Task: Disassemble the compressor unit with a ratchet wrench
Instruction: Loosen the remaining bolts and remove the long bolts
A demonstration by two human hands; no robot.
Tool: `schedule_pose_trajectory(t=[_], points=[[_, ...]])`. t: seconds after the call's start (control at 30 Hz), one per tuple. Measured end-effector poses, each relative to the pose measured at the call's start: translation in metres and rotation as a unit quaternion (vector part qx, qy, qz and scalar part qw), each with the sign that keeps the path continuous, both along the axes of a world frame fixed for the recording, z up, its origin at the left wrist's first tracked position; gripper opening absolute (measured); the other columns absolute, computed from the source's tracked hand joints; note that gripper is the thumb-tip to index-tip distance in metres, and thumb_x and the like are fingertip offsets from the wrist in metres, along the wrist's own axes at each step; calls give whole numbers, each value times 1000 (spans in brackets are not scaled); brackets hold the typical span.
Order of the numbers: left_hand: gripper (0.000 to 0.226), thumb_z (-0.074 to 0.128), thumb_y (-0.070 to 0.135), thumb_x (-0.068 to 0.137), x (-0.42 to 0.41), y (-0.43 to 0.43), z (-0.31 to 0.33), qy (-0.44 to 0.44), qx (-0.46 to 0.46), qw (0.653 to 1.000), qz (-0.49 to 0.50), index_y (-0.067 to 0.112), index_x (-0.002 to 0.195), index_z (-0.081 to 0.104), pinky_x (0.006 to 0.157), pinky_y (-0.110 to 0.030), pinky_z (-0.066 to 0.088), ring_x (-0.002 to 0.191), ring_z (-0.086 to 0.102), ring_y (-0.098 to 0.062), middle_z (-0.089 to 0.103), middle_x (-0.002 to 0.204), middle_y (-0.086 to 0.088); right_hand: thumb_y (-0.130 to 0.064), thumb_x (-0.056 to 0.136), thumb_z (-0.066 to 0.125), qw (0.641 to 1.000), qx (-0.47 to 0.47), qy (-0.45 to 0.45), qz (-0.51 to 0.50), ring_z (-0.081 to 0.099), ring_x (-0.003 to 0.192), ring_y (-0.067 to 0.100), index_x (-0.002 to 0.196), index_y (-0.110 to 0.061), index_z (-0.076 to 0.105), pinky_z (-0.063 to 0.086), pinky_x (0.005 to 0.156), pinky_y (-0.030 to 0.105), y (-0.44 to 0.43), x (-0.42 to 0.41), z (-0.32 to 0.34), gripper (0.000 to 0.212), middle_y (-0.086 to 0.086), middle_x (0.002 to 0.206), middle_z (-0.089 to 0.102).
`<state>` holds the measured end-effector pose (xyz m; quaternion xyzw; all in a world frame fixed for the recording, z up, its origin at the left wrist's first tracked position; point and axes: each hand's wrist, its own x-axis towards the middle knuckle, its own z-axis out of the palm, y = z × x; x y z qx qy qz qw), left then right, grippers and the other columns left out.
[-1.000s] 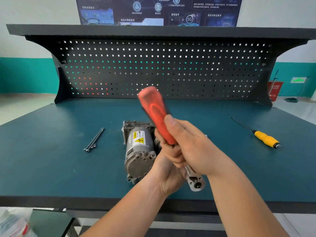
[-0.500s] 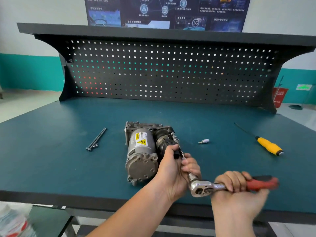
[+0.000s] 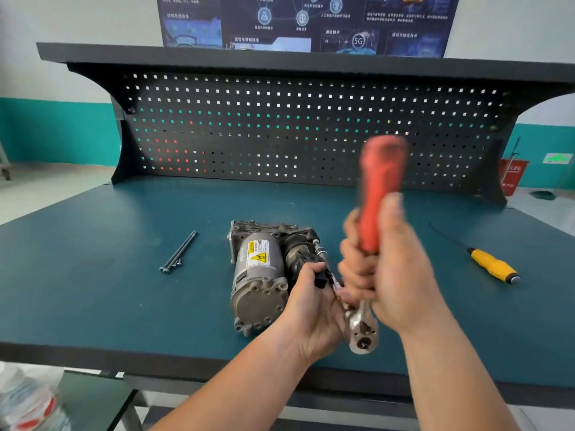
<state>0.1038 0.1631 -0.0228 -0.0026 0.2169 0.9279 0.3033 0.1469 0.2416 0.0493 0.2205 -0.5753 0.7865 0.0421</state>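
The grey compressor unit [image 3: 259, 276] lies on the teal workbench [image 3: 93, 290], its yellow warning label facing up. My left hand [image 3: 311, 309] grips the black right side of the unit and the extension bar there. A ratchet wrench [image 3: 362, 332] with a red handle stands upright, its chrome head low near the bench's front edge. My right hand [image 3: 385, 265] grips the red handle; hand and handle are blurred by motion. What the wrench's socket sits on is hidden by my hands.
Two long bolts [image 3: 179, 253] lie left of the compressor. A yellow-handled screwdriver [image 3: 490, 264] lies at the right. A black pegboard [image 3: 311, 129] with a shelf closes off the back. The bench's front edge [image 3: 155, 359] runs just below my wrists.
The wrench handle has swung from lying flat out to the right to standing upright, carried by my right hand. My left hand keeps its hold on the compressor.
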Motion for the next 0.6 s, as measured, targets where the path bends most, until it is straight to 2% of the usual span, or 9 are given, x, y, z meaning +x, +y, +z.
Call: schedule_pose_trajectory(t=[0.1,0.2,0.27,0.33,0.37,0.43,0.5,0.57,0.6], points=[[22,63,38,77,0,4,-4,61,2,994,90,18,69,64,55,-18,45,54,54,-4,52,58,5,-60,82,41,970,228,80,32,28,34,0,67,-16,42,24,36,9,-22,-3,1,47,-13,42,34],[20,65,34,71,-1,7,-9,35,72,988,131,20,58,61,41,-14,42,41,51,-1,49,45,9,-57,81,43,958,269,75,67,27,35,0,66,-17,41,23,36,8,-28,-4,0,43,-14,43,33],[31,58,31,73,1,6,-4,23,60,994,83,17,45,54,32,-11,33,29,41,-1,41,35,8,-60,82,45,986,156,10,58,24,32,0,64,-17,44,22,33,11,-20,-5,-1,47,-14,41,32],[34,50,30,78,1,8,-1,-33,36,998,49,12,49,49,27,-13,26,25,31,-5,34,37,6,-68,72,44,998,-53,-31,15,18,30,1,57,-22,48,18,33,8,-1,-4,-6,49,-13,40,25],[34,49,31,78,1,8,-1,-63,40,997,36,10,52,46,27,-13,24,26,29,-7,30,39,4,-71,73,40,984,-171,-38,-19,14,32,2,53,-24,48,17,32,8,10,-4,-12,52,-13,42,20],[32,51,35,74,1,11,-2,-92,60,994,19,10,57,41,29,-12,27,26,29,-10,27,42,4,-68,84,30,915,-388,-59,-91,9,35,5,51,-23,44,16,27,13,30,1,-35,58,-10,44,12],[33,51,38,72,1,13,-4,-98,64,993,17,11,59,38,29,-12,29,26,29,-10,26,42,5,-69,86,29,827,-535,-116,-130,16,30,5,47,-21,40,19,27,14,36,7,-64,63,-9,39,15],[33,52,40,71,1,12,-5,-92,68,993,3,12,60,38,28,-12,29,26,28,-10,26,42,5,-72,83,32,779,-591,-148,-151,23,28,6,44,-19,37,22,28,13,33,10,-83,66,-8,37,15],[33,53,40,71,1,11,-5,-88,58,994,1,12,60,38,28,-12,28,26,29,-10,26,42,5,-74,82,32,780,-587,-150,-157,23,28,6,45,-20,37,22,28,14,33,10,-84,66,-8,38,14]])
